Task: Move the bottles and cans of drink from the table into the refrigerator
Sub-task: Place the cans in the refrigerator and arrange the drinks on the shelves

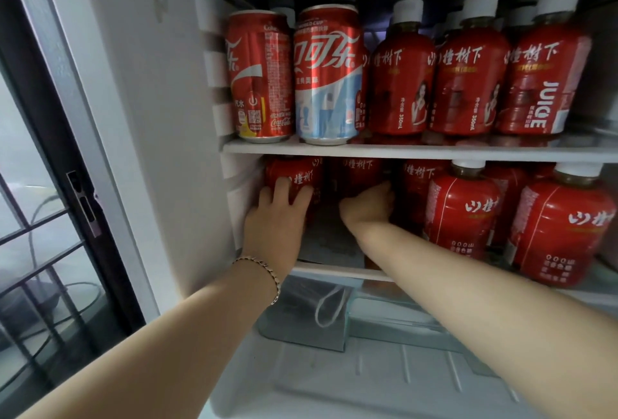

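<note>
Both my hands reach into the open refrigerator's lower shelf (334, 272). My left hand (277, 221) grips a red juice bottle (297, 174) at the shelf's far left. My right hand (369, 206) curls round another red bottle (354, 173) deeper in, its fingers hidden behind it. Several more red juice bottles (463, 211) stand to the right on this shelf. The upper shelf (401, 150) holds two cola cans (261, 77) at the left and a row of red juice bottles (468, 81) with white caps.
The refrigerator's white side wall (160, 117) stands at the left, with a dark-framed glass door (50, 184) beyond it. Below the lower shelf sits a clear drawer (368, 335) holding a grey bag with a cord loop.
</note>
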`<state>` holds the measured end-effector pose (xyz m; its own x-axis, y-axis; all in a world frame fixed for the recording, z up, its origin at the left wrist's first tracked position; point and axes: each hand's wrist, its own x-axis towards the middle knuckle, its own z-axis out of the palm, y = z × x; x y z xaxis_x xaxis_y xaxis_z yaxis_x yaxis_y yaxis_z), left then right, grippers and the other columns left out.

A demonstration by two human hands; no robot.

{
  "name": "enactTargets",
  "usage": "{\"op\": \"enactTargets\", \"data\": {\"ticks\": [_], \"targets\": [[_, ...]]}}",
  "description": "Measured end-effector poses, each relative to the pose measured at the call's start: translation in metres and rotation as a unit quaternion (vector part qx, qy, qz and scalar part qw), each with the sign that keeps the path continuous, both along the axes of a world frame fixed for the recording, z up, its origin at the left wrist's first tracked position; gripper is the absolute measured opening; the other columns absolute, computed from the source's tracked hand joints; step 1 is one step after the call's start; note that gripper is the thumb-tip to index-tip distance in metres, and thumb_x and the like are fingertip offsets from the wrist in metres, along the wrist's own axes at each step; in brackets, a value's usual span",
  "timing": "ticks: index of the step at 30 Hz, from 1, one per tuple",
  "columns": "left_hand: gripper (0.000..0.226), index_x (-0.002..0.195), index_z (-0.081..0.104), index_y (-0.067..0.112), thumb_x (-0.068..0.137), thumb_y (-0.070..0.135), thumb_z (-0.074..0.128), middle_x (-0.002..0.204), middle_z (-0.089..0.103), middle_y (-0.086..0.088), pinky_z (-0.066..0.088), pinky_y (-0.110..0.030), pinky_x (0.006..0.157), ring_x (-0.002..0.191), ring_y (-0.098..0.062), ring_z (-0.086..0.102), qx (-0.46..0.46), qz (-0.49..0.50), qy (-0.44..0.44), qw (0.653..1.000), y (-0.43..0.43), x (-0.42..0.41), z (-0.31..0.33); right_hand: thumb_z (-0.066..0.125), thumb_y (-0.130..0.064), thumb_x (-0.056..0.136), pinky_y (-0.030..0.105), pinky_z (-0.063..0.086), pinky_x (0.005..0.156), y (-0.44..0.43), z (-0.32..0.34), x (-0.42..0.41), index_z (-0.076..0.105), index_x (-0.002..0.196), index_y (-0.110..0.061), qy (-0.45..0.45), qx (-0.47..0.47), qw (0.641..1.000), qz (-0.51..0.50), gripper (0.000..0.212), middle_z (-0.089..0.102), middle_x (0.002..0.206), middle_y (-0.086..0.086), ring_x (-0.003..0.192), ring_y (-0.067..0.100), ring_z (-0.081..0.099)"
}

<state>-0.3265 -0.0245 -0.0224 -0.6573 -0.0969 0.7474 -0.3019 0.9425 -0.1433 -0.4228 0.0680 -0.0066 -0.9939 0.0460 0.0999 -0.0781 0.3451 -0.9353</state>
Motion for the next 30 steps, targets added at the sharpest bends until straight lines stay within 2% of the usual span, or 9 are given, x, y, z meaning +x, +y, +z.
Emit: {"op": "enactTargets", "data": {"ticks": [4,9,13,18,21,24,26,28,30], "targets": [[0.057,0.096,0.069,0.015,0.043,0.014,0.089,0.092,0.061,-0.016,0.043,-0.026,0.039,0.066,-0.032,0.06,0.002,-0.006,0.006,1.0,0.0,-0.001,0.001,0.066,-0.021,0.084,0.034,0.033,0.107,0.006,0.003,-0.015,0.011,0.149,-0.01,-0.015,0.02,0.998,0.059,0.086,0.033,0.148,0.014,0.134,0.03,0.038],[0.057,0.095,0.068,0.015,0.043,0.012,0.089,0.092,0.06,-0.015,0.042,-0.025,0.039,0.066,-0.032,0.06,0.016,-0.009,0.01,1.0,-0.001,-0.001,-0.001,0.057,-0.016,0.092,0.032,0.04,0.099,-0.001,-0.008,-0.008,0.038,0.14,-0.01,0.074,0.098,0.989,0.085,0.052,0.052,0.134,0.013,0.123,0.028,0.051],[0.057,0.095,0.068,0.014,0.043,0.012,0.089,0.092,0.06,-0.016,0.042,-0.025,0.037,0.065,-0.032,0.06,0.021,-0.012,0.004,1.0,0.0,-0.001,0.0,0.053,-0.01,0.094,0.03,0.042,0.096,0.003,0.0,-0.015,0.056,0.121,-0.002,0.074,0.121,0.988,0.069,0.029,0.058,0.125,0.016,0.117,0.029,0.055],[0.054,0.094,0.068,0.013,0.044,0.009,0.088,0.091,0.059,-0.017,0.039,-0.025,0.035,0.061,-0.033,0.059,0.014,-0.006,-0.011,1.0,0.002,0.001,0.001,0.047,-0.007,0.095,0.029,0.045,0.09,0.013,0.002,0.009,0.058,0.118,-0.005,0.067,0.17,0.976,0.119,0.025,0.06,0.121,0.015,0.111,0.027,0.058],[0.052,0.093,0.068,0.011,0.045,0.009,0.088,0.088,0.059,-0.018,0.037,-0.024,0.033,0.058,-0.033,0.057,0.003,-0.006,-0.01,1.0,0.004,0.002,0.003,0.052,-0.006,0.087,0.032,0.046,0.095,0.034,0.011,0.047,0.054,0.127,-0.013,0.16,0.159,0.964,0.138,0.04,0.052,0.128,0.009,0.115,0.025,0.053],[0.054,0.094,0.068,0.01,0.044,0.008,0.088,0.088,0.059,-0.02,0.039,-0.025,0.034,0.057,-0.034,0.057,0.007,-0.004,-0.019,1.0,0.006,0.003,0.003,0.055,-0.001,0.079,0.038,0.048,0.092,0.068,0.012,0.08,0.065,0.114,-0.012,0.405,0.145,0.898,0.086,0.038,0.059,0.117,0.006,0.108,0.025,0.055],[0.055,0.095,0.068,0.01,0.044,0.007,0.089,0.089,0.059,-0.021,0.04,-0.026,0.034,0.058,-0.035,0.057,0.007,0.008,-0.029,1.0,0.006,0.002,0.002,0.054,-0.003,0.074,0.04,0.047,0.088,0.09,0.008,0.078,0.071,0.097,-0.011,0.503,0.14,0.853,0.013,0.03,0.063,0.102,0.007,0.1,0.024,0.054],[0.053,0.1,0.066,0.009,0.051,0.007,0.086,0.095,0.058,-0.022,0.043,-0.029,0.038,0.062,-0.036,0.058,0.007,0.017,-0.047,0.999,0.008,0.004,0.004,0.06,-0.003,0.073,0.044,0.041,0.093,0.112,0.001,0.071,0.07,0.099,-0.011,0.491,0.123,0.859,-0.071,0.029,0.058,0.106,0.011,0.105,0.023,0.044],[0.05,0.116,0.059,0.01,0.069,0.01,0.077,0.112,0.053,-0.023,0.047,-0.035,0.049,0.079,-0.039,0.057,0.03,0.029,-0.074,0.996,0.011,0.006,0.006,0.071,-0.006,0.073,0.046,0.037,0.102,0.129,-0.004,0.067,0.057,0.122,-0.01,0.393,0.072,0.909,-0.119,0.051,0.045,0.126,0.017,0.119,0.028,0.038]]}}
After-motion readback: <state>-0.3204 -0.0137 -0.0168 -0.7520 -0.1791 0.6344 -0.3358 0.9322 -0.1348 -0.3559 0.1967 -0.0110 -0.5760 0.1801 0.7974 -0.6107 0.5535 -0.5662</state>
